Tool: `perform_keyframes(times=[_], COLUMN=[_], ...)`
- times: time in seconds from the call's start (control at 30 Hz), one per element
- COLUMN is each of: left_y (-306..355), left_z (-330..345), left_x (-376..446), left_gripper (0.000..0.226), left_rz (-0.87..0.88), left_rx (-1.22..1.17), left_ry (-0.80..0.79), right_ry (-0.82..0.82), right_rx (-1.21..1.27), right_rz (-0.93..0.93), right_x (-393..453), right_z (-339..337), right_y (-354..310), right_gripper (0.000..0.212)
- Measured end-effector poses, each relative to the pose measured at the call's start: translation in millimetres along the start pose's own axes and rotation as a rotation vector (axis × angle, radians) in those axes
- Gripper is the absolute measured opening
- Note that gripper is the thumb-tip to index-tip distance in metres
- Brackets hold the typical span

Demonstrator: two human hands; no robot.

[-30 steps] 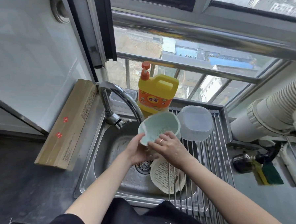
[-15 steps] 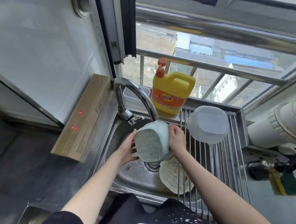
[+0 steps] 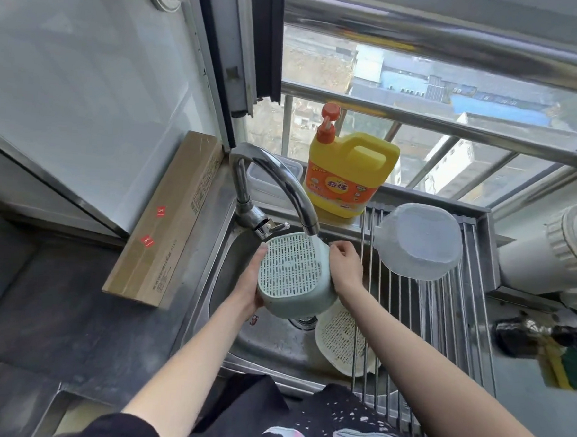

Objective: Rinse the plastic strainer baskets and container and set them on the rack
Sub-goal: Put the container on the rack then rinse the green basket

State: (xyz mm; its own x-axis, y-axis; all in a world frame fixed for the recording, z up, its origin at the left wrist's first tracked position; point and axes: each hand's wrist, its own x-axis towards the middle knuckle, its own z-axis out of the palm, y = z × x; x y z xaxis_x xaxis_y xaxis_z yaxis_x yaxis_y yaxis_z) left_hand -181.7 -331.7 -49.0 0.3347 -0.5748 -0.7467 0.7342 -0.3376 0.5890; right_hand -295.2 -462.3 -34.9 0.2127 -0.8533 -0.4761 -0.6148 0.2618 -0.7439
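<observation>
Now the green strainer basket (image 3: 294, 275) sits bottom-up directly under the faucet (image 3: 282, 188), its slotted base turned toward the camera, where a second ago it was held higher with its open mouth showing and half a second ago was only partway turned over. A pale stream seems to fall from the spout onto the upper right edge of the base, so the rinse of its underside looks under way. The left hand (image 3: 252, 283) cups the basket's left wall, fingers wrapped behind it with the thumb lying along the rim, and the right hand (image 3: 344, 268) grips the right wall, fingers curled closed on the edge; both hold the basket over the sink (image 3: 267, 344). A cream strainer basket (image 3: 341, 341) lies tilted in the sink bottom, partly under the rack (image 3: 442, 326) bars and just below the green one, apparently not yet set up to dry. The translucent container (image 3: 419, 242) already rests upside down on the rack, near the yellow detergent bottle (image 3: 349, 174). By this reckoning the task is roughly midway: one piece is racked, one is being rinsed, and one waits.
</observation>
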Motion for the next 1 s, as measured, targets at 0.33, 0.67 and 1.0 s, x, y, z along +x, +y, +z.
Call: perform_keyframes(times=[0.33, 0.67, 1.0], left_y=[6, 22, 38], left_z=[32, 48, 52], left_x=[-1, -14, -25], left_gripper=[0.087, 0.05, 0.049], left_rz=[-0.042, -0.364, -0.487], left_rx=[0.121, -0.037, -0.216], left_ry=[0.358, 0.193, 0.274], right_ry=[-0.128, -0.102, -0.135], right_rx=[-0.272, -0.047, 0.127], right_rz=[-0.188, -0.321, -0.249], right_x=[-13, -12, 1], right_z=[-1, -17, -30], right_y=[6, 1, -16], right_gripper=[0.052, 0.039, 0.045])
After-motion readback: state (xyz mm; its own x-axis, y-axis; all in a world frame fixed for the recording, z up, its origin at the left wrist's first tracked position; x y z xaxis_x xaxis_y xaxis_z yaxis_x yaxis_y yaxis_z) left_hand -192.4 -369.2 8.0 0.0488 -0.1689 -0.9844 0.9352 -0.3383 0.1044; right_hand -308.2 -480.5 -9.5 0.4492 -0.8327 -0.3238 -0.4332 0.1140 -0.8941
